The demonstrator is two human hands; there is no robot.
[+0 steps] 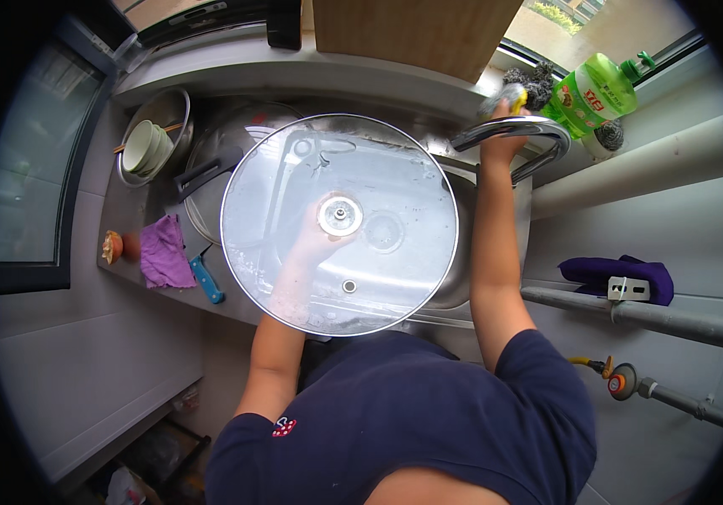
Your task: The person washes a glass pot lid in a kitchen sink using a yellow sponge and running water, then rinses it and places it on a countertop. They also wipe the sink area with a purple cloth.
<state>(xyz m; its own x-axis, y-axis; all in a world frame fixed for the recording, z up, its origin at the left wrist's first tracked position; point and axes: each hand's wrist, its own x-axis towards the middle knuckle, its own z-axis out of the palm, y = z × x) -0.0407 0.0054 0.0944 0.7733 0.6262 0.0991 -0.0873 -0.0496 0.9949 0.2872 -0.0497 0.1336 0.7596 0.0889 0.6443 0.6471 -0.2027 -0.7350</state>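
A large round glass pot lid with a metal rim is held over the stainless-steel sink, the screw of its knob facing up at me. Through the glass I see my left hand beneath the lid, gripping it at its central knob. My right hand reaches past the arched chrome faucet towards the window ledge. A blurred grey-and-yellow item, perhaps a scrubbing pad, is at its fingers. Dark steel-wool scourers lie just beside that.
A green dish-soap pump bottle stands at the right ledge. Left of the lid are a wok lid or pan with a black handle, a metal basin with stacked bowls, a purple cloth, a blue-handled knife and an onion piece.
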